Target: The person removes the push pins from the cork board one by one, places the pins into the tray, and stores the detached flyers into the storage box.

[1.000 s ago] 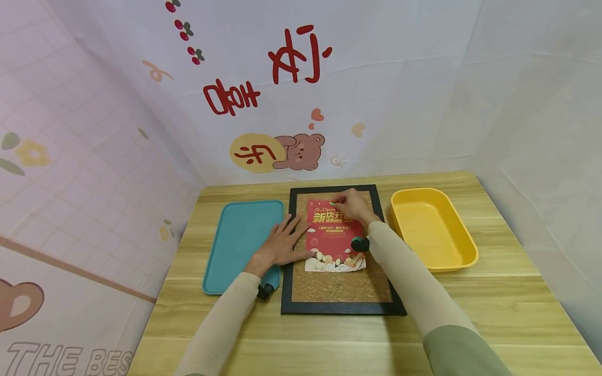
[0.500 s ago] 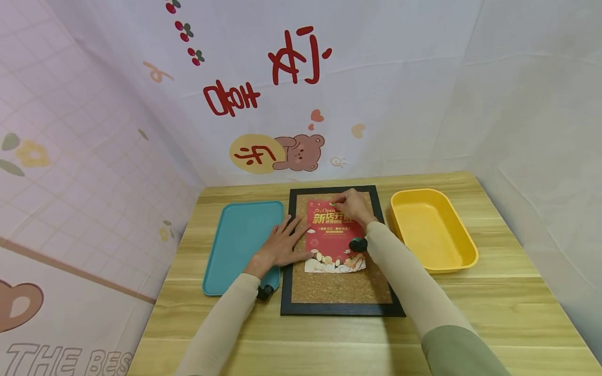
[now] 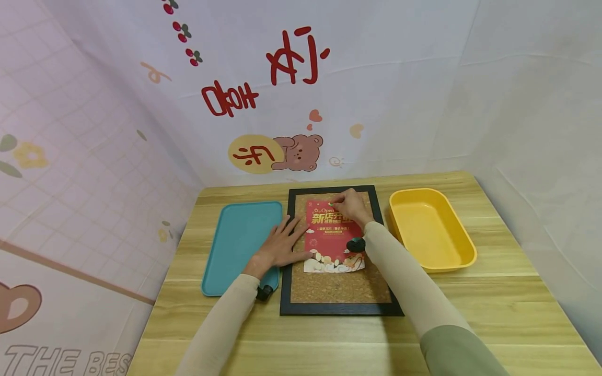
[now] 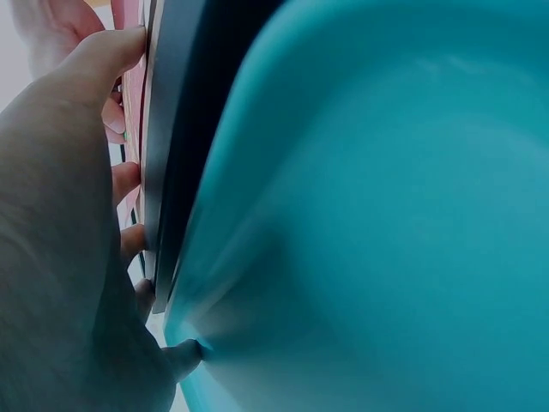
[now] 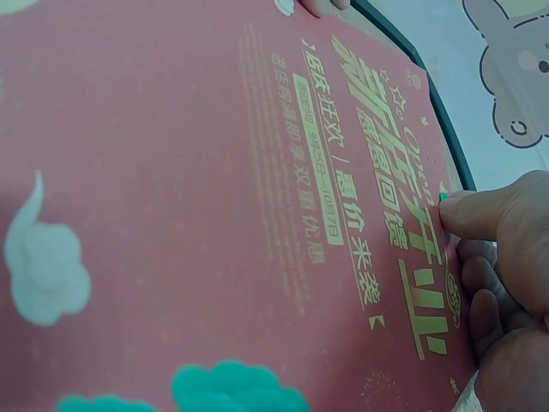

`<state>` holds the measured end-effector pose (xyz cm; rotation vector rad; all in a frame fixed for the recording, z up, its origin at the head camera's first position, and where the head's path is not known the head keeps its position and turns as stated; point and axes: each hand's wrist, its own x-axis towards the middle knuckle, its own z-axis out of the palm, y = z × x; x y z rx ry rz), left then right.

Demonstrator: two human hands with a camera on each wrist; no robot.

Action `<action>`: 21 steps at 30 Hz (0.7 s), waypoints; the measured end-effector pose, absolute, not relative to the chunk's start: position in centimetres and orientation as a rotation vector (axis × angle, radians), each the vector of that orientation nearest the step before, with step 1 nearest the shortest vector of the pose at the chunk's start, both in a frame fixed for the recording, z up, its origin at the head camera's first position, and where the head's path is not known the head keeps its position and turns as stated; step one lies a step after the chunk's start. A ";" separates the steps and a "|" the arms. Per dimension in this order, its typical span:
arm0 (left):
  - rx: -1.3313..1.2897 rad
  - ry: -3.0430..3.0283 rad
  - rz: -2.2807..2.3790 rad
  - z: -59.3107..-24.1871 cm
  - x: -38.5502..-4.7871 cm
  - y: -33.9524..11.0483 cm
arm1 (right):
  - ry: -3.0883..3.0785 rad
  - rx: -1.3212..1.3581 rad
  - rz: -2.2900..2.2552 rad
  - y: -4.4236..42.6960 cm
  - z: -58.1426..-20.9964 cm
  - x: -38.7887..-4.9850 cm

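Corkboard (image 3: 338, 290) between blue tray (image 3: 240, 245), left, and yellow bin (image 3: 430, 230), right. Left hand (image 3: 277, 247) spread, gripping nothing, across board's left edge, thumb on red poster (image 3: 329, 244) lying on cork. Farther, right hand (image 3: 352, 206) pinches small green object (image 5: 443, 196) at poster's far edge.

The right hand (image 3: 354, 207) covers the far right corner of the poster (image 3: 329, 243), and the green speck (image 5: 443, 196) at its fingertips is too small to identify. The right sleeve (image 3: 408, 282) hides part of the right edge of the board (image 3: 338, 290). The left wrist view cuts off the tray (image 4: 386, 215); the poster's finest print is blurred.
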<state>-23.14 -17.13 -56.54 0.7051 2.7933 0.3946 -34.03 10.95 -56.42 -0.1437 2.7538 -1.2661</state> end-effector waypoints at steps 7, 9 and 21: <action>0.703 2.794 0.369 -56.5 -23.1 -17.2 | 2.744 -0.080 -1.265 10.8 -56.3 -34.0; 0.707 2.798 0.365 -56.5 -23.1 -17.2 | 2.735 -0.072 -1.264 10.8 -56.2 -34.0; 0.724 2.804 0.369 -56.5 -23.2 -17.2 | 2.762 -0.130 -1.208 10.8 -56.1 -34.2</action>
